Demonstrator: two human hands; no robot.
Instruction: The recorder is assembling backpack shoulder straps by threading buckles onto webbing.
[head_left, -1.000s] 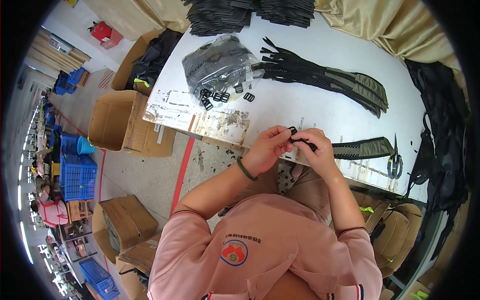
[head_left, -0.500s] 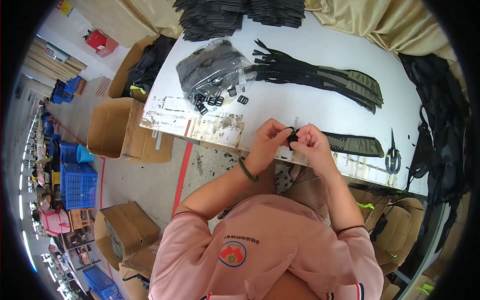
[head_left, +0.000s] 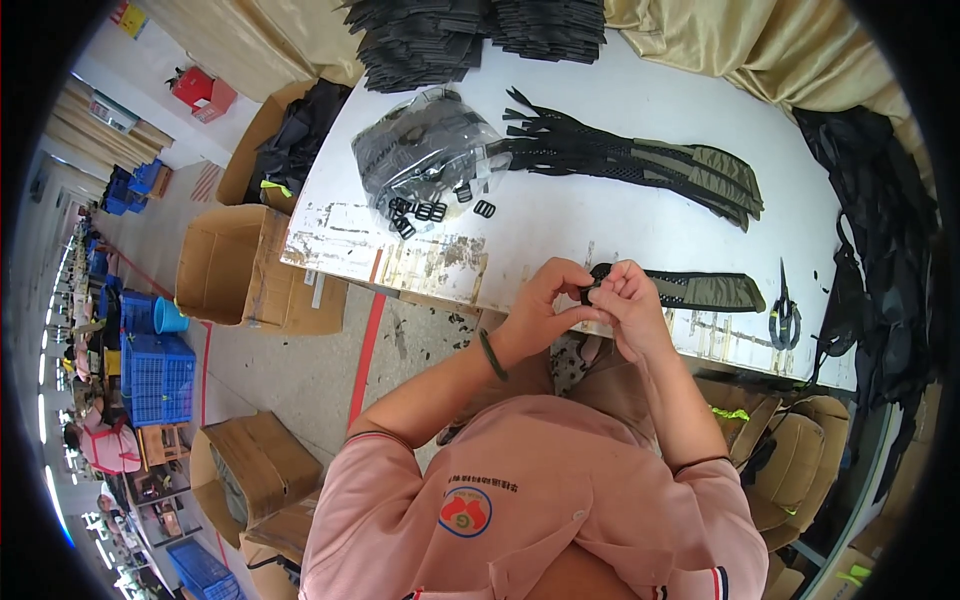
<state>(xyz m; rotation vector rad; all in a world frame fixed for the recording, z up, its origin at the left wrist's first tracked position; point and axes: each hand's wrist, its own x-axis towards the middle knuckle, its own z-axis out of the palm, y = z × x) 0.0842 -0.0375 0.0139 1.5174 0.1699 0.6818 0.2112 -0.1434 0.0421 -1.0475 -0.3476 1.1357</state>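
Both hands have shifted on the strap: its black end, hanging between them a half second ago, now shows above the fingertips. Thumb and forefinger of the left hand (head_left: 545, 308) curve toward each other with a narrow gap; whether their tips pinch anything cannot be told. Right hand (head_left: 632, 310) holds the strap (head_left: 715, 291) pinched in curled fingers, which hide how its black end is folded or joined. From behind that hand the strap runs rightward, flat on the near part of the white table (head_left: 560, 225): black perforated mesh first, then a smooth olive-green panel with dark edging. Dark-handled scissors (head_left: 784, 325) lie just past its olive end, blades pointing away from the person. Farther back, a fanned bundle of similar straps (head_left: 695, 172) spreads across the tabletop, its black tails beside a clear plastic bag (head_left: 425, 150). Loose black buckles (head_left: 485, 209) lie at the bag's near side. Stacks of black pieces (head_left: 420, 48) fill the far edge; black fabric (head_left: 880, 240) hangs at the right.
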